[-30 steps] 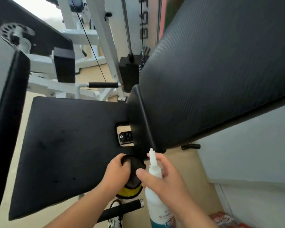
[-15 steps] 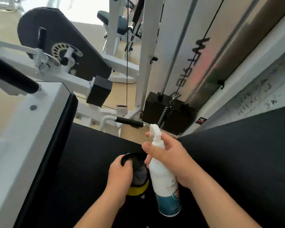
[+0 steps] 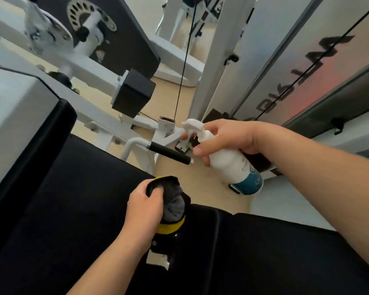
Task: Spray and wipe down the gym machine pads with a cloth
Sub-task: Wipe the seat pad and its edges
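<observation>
My right hand [image 3: 228, 137] grips a white spray bottle [image 3: 230, 160] with a teal label, its nozzle pointing left, held over the floor past the pads. My left hand [image 3: 145, 207] holds a bunched black and grey cloth with a yellow band [image 3: 174, 206] at the far edge of the black seat pad [image 3: 68, 199]. A second black pad [image 3: 285, 252] lies to the right, split from the seat pad by a narrow gap. At the left stands another pad [image 3: 30, 143] with a white side panel.
A white machine frame [image 3: 90, 67] with a black-gripped handle [image 3: 168, 153] stands beyond the seat pad. A cable [image 3: 185, 58] runs down to a bracket. The weight stack housing [image 3: 275, 67] rises at the right. Tan floor [image 3: 200, 182] shows between the pads and the frame.
The view has swung towards the machine frame. My right hand has lifted the bottle away from the cloth, up and to the right, and tipped its nozzle leftward. The left hand still holds the cloth.
</observation>
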Available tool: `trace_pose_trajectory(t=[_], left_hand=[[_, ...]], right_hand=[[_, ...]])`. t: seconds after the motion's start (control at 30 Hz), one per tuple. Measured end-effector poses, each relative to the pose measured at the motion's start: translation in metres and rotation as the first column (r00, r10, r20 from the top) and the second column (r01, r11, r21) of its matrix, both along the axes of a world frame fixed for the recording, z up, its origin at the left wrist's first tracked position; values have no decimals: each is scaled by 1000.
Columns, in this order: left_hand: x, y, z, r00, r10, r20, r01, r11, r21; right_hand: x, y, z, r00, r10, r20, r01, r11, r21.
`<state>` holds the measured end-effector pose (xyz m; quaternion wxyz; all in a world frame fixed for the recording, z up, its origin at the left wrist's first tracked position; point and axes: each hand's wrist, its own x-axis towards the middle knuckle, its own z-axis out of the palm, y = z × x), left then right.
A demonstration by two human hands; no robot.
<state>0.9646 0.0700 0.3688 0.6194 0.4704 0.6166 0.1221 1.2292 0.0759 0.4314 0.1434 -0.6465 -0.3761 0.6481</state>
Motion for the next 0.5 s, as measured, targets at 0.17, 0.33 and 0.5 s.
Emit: trace_pose_trajectory(t=[0.17, 0.33, 0.5], left_hand=[[11, 4, -34, 999, 37, -13, -37, 999, -17], [20, 9, -69, 999, 46, -7, -46, 999, -25], [27, 5, -91, 1000, -8, -9, 8, 1000, 4]], right_hand=[[39, 4, -71, 943, 272, -190, -324, 880, -348], [41, -23, -132, 761, 514, -396, -648, 574, -500], [55, -50, -165, 773, 407, -487, -629, 589, -506]])
